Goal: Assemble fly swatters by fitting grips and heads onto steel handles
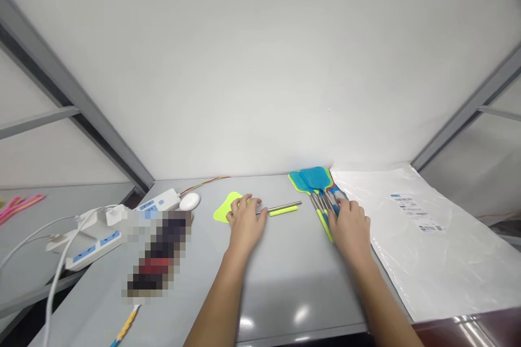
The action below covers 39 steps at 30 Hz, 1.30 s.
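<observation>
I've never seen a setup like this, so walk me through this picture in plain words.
There is no machine here: a person works with two bare hands, and the one picture comes from a camera worn on their head, looking forward and down.

On the grey table, the left hand lies over a yellow-green mesh paddle and one end of a metal rod; a yellow-green grip lies along the rod's other end. The right hand is at the lower part of a bunch of swatters with mostly blue heads. Whether either hand grips firmly is hard to tell.

Farther right lies a white plastic package; at left are power strips, a white rounded object and a pixelated item.
</observation>
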{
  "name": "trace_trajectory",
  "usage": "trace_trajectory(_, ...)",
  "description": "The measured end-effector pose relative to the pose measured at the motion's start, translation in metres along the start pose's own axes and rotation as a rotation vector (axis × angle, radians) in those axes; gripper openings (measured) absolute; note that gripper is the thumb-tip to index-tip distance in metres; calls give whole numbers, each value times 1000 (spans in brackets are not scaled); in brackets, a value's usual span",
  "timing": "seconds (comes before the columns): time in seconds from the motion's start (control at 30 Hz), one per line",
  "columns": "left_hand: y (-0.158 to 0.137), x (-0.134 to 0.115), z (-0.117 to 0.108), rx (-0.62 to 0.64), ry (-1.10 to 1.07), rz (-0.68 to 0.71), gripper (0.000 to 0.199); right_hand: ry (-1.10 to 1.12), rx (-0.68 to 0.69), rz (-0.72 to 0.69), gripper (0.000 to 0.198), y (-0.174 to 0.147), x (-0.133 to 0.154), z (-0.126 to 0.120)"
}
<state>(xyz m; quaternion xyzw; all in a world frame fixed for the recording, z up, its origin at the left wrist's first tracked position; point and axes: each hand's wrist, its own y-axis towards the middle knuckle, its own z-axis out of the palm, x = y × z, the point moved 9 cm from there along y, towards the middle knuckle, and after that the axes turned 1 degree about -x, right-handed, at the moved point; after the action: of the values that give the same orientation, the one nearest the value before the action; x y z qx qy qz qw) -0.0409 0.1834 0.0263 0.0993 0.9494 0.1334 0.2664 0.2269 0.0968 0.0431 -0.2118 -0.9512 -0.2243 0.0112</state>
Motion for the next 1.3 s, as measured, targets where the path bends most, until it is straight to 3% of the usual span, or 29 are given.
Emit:
trace_trajectory(0.13,3,20,-19,37,-10,-13,25,23,11,-294,24,0,59,-11)
trace_trajectory(0.27,-5,22,-32,52,10,59,20,70,118,-661,21,-9,128,2)
trace_trajectory(0.37,-12,20,-31,37,6,72,19,56,186,-788,22,-16,155,25)
trace_trajectory(0.47,-18,10,-23,49,-21,121,17,21,203,-844,16,-20,163,46)
trace_trajectory(0.63,-25,-12,-20,52,-39,215,19,23,197,-811,16,-21,160,61)
trace_trajectory(0.8,-28,-22,-22,67,-149,233,20,71,293,-715,14,-21,158,70)
trace_trajectory(1.0,-34,-30,-3,203,-278,286,27,167,392,-622,10,-21,152,69)
trace_trajectory(1.17,-39,-37,5,271,-503,159,38,623,524,-332,23,-17,147,52)
trace_trajectory(1.3,-40,-31,14,279,-788,-19,43,816,516,-265,22,-23,158,37)
